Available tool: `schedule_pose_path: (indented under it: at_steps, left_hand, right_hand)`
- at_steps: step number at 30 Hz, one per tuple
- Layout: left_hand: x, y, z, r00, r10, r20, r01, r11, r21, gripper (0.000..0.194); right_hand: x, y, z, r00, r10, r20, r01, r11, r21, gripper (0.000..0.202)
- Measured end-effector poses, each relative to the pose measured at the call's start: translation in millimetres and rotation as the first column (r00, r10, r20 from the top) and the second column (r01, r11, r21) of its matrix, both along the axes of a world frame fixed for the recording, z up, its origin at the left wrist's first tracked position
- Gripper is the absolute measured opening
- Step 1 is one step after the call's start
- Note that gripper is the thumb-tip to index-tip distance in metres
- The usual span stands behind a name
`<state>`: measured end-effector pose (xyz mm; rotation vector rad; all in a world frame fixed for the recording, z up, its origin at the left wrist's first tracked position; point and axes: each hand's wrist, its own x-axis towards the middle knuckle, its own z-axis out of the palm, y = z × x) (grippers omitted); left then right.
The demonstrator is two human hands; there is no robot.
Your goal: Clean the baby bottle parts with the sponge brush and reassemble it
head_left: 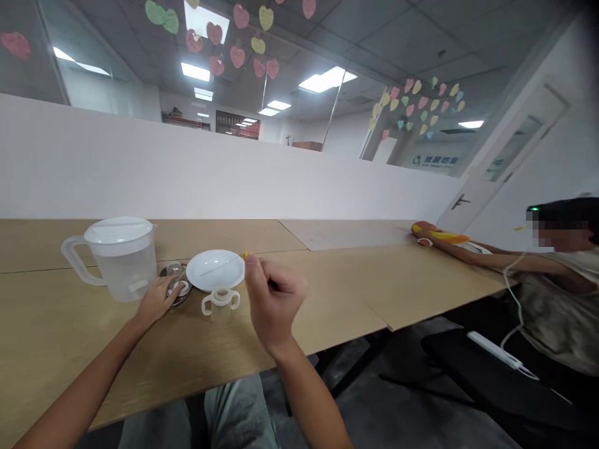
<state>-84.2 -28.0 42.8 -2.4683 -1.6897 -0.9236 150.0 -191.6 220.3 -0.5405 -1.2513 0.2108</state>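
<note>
My right hand (276,299) is closed in a fist, raised beside the white dish (215,287). A thin stick (222,265) with a yellow piece (246,255) by my thumb slants over the dish; my fingers hide the rest. My left hand (159,299) reaches to the round metal tray (175,302), its fingers bent on a small white ring-shaped part (183,288). A clear rounded piece (174,269) lies on the same tray. In front of the dish stands a small clear cup with two white handles (221,307).
A large lidded plastic pitcher (124,262) stands left of the tray. The table's front edge (327,347) runs close to my lap. At the far right, another person (547,293) reaches both arms toward an orange and yellow item (435,234). A white wall (224,174) closes the back.
</note>
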Motion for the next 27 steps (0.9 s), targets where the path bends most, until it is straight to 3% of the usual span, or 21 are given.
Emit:
schedule_pose_path:
  at_steps: [2,6,13,19,23,27]
  left_hand:
    - [-4,5,-10.2,0.999,0.036,-0.005,-0.036,0.999,-0.036,0.059]
    - [-8,12,-22.8,0.999,0.020,-0.048,-0.024,0.996,-0.086,0.063]
    - [-8,12,-28.1,0.998,0.046,-0.035,-0.050,0.992,-0.113,0.061]
    - [-6,4,-23.8,0.998,0.051,-0.042,-0.058,0.978,-0.199,0.060]
    - [0,-1,-17.3,0.993,0.077,-0.089,-0.096,0.970,-0.224,0.056]
    - [4,-2,-20.3,0.992,0.097,-0.077,-0.112,0.969,-0.222,0.056]
  right_hand:
    - [13,33,-23.4,0.998,-0.053,-0.017,0.050,0.989,-0.138,0.048]
    - [29,93,-65.9,0.999,-0.005,-0.051,-0.015,0.924,-0.383,0.047]
    - [38,162,-103.8,0.996,0.038,-0.078,-0.076,0.819,-0.569,0.047]
    - [56,192,-130.6,0.999,0.019,-0.040,-0.040,0.779,-0.625,0.051]
    - [68,196,-150.1,0.999,-0.015,-0.044,-0.016,0.768,-0.640,0.053]
    - [74,193,-160.5,0.998,-0.037,-0.045,-0.001,0.752,-0.659,0.050]
